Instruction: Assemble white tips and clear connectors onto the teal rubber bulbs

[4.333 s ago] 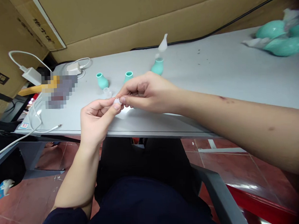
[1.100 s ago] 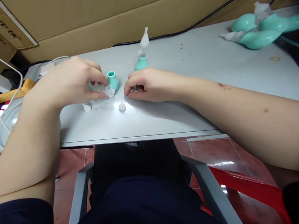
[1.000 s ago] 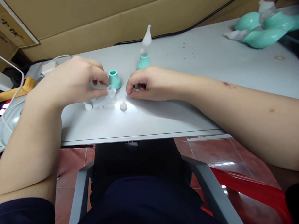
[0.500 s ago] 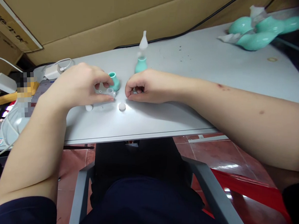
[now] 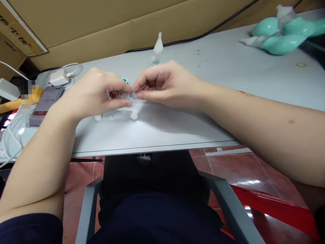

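My left hand (image 5: pixel 96 92) is closed, with thumb and fingers around a small clear plastic cup (image 5: pixel 125 96). Right beside it, my right hand (image 5: pixel 168 84) pinches a tiny clear piece (image 5: pixel 134 96) against the cup's side; its exact kind is too small to make out. Behind my left fingertips shows the rim of a mint-green rubber bulb (image 5: pixel 125 80). A white teardrop-shaped tip (image 5: pixel 158 47) stands upright farther back, above another green bulb (image 5: pixel 155 62) that my right hand mostly hides. Below the hands lie a round white piece (image 5: pixel 134 116), a second one (image 5: pixel 98 117) and a tiny white bit (image 5: pixel 111 117).
At the back right several mint-green bulbs (image 5: pixel 282 43) with white tips lie together. A phone (image 5: pixel 46 101), a white charger (image 5: pixel 58 78) and cables are at the left. Cardboard (image 5: pixel 108 20) walls the rear of the grey table (image 5: pixel 205 124), with a black cable along it.
My right hand has moved up and left to the cup, its fingertips now meeting it. The left hand has shifted slightly right with the cup. A tiny white bit shows more clearly below.
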Motion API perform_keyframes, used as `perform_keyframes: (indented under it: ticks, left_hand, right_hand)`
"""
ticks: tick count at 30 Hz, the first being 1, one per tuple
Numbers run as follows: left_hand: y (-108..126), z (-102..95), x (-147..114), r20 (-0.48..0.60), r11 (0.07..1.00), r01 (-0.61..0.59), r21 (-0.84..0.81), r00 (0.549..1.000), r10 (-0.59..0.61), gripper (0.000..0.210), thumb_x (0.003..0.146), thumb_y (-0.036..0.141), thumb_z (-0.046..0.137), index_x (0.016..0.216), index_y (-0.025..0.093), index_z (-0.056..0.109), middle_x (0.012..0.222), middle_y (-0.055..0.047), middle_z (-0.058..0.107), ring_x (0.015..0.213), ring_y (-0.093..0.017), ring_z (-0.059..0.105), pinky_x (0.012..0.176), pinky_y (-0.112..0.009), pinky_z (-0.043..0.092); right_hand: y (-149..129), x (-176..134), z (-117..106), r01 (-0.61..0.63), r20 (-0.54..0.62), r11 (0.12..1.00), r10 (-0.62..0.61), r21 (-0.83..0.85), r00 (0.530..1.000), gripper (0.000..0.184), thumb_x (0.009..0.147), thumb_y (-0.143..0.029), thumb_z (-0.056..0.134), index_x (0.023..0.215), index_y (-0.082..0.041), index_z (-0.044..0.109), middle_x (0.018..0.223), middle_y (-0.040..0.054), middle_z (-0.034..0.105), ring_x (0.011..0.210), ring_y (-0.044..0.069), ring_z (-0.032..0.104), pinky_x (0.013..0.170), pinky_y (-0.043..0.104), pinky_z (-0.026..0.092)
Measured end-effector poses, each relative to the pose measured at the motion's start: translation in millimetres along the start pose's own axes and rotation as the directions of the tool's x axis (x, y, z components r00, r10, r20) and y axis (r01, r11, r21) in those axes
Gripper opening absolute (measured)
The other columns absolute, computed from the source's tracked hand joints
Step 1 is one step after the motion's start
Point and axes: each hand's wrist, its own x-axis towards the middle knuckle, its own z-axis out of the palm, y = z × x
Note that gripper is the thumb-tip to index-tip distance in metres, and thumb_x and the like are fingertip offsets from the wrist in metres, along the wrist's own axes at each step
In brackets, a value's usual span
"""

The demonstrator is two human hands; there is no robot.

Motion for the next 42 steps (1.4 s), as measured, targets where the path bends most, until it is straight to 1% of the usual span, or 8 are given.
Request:
perform_keyframes:
  ticks: [7, 13, 18, 22, 26, 36, 39, 42]
  left_hand:
    - [-2, 9.2, 1, -0.093, 0.997, 0.001, -0.074, 0.996, -0.008, 0.025, 0.106, 0.051, 0.091, 0.096, 0.028, 0.088, 0.084, -0.001, 0.082, 0.076, -0.02, 0.076, 0.077, -0.037, 0.058]
    - [-7, 17.1, 3, -0.137, 0.987, 0.018, -0.16, 0.99, -0.04, 0.026, 0.101, 0.055, 0.098, 0.104, 0.029, 0.093, 0.078, -0.001, 0.082, 0.069, -0.02, 0.072, 0.07, -0.037, 0.06]
    - [-13, 24.4, 2, -0.171, 0.978, 0.024, -0.207, 0.983, -0.061, 0.033, 0.101, 0.058, 0.104, 0.106, 0.027, 0.093, 0.078, 0.0, 0.082, 0.069, -0.018, 0.071, 0.067, -0.035, 0.059]
    - [-17, 25.9, 2, -0.175, 0.969, 0.068, -0.239, 0.978, -0.112, 0.045, 0.099, 0.065, 0.108, 0.104, 0.025, 0.09, 0.077, 0.0, 0.078, 0.072, -0.018, 0.071, 0.067, -0.033, 0.059]
    - [-14, 23.7, 3, -0.204, 0.961, 0.072, -0.268, 0.97, -0.129, 0.042, 0.096, 0.062, 0.109, 0.103, 0.025, 0.091, 0.08, 0.0, 0.077, 0.07, -0.017, 0.069, 0.067, -0.032, 0.058]
    - [-17, 28.5, 1, -0.232, 0.972, 0.066, -0.227, 0.965, -0.12, 0.047, 0.097, 0.071, 0.109, 0.1, 0.028, 0.09, 0.078, 0.0, 0.075, 0.07, -0.019, 0.069, 0.066, -0.037, 0.057]
    - [-16, 28.6, -2, -0.228, 0.972, 0.068, -0.224, 0.966, -0.12, 0.043, 0.103, 0.069, 0.105, 0.106, 0.028, 0.092, 0.081, 0.0, 0.077, 0.073, -0.019, 0.068, 0.067, -0.037, 0.055]
    - [-12, 27.3, -2, -0.21, 0.974, 0.075, -0.216, 0.97, -0.122, 0.043, 0.105, 0.07, 0.104, 0.11, 0.028, 0.093, 0.084, 0.0, 0.08, 0.075, -0.018, 0.065, 0.069, -0.037, 0.054]
  right_hand:
    - [4, 5, -1, 0.064, -0.041, 0.998, -0.065, -0.014, 0.997, 0.012, 0.101, -0.029, 0.101, 0.101, -0.027, 0.089, 0.104, 0.0058, 0.089, 0.098, 0.027, 0.079, 0.094, 0.041, 0.07]
    - [4, 6, -4, 0.074, -0.038, 0.997, -0.073, 0.011, 0.997, 0.012, 0.1, -0.027, 0.099, 0.099, -0.028, 0.088, 0.097, 0.0028, 0.084, 0.096, 0.025, 0.078, 0.091, 0.037, 0.068]
    - [6, 6, -7, 0.134, -0.004, 0.989, -0.134, 0.06, 0.991, 0.016, 0.102, -0.032, 0.102, 0.102, -0.025, 0.087, 0.095, 0.0026, 0.082, 0.098, 0.024, 0.078, 0.094, 0.038, 0.069]
    - [6, 6, -7, 0.088, 0.01, 0.99, -0.09, 0.109, 0.996, 0.017, 0.103, -0.029, 0.105, 0.102, -0.026, 0.088, 0.101, 0.0027, 0.086, 0.096, 0.022, 0.079, 0.091, 0.034, 0.07]
    - [3, 6, -7, 0.062, -0.01, 0.989, -0.062, 0.133, 0.998, 0.015, 0.103, -0.024, 0.104, 0.1, -0.027, 0.09, 0.102, 0.0025, 0.089, 0.095, 0.021, 0.081, 0.089, 0.032, 0.073]
    - [2, 5, -4, 0.093, -0.012, 0.989, -0.092, 0.112, 0.996, 0.03, 0.103, -0.044, 0.112, 0.105, -0.028, 0.086, 0.098, 0.0023, 0.083, 0.1, 0.026, 0.082, 0.096, 0.038, 0.074]
    - [2, 5, -3, 0.091, -0.017, 0.991, -0.09, 0.095, 0.996, 0.025, 0.104, -0.039, 0.107, 0.105, -0.028, 0.086, 0.097, 0.0018, 0.083, 0.099, 0.025, 0.081, 0.097, 0.038, 0.073]
    - [-1, 4, -3, 0.107, -0.017, 0.991, -0.106, 0.078, 0.994, 0.014, 0.104, -0.028, 0.099, 0.102, -0.027, 0.086, 0.097, 0.0017, 0.084, 0.098, 0.023, 0.08, 0.095, 0.036, 0.069]
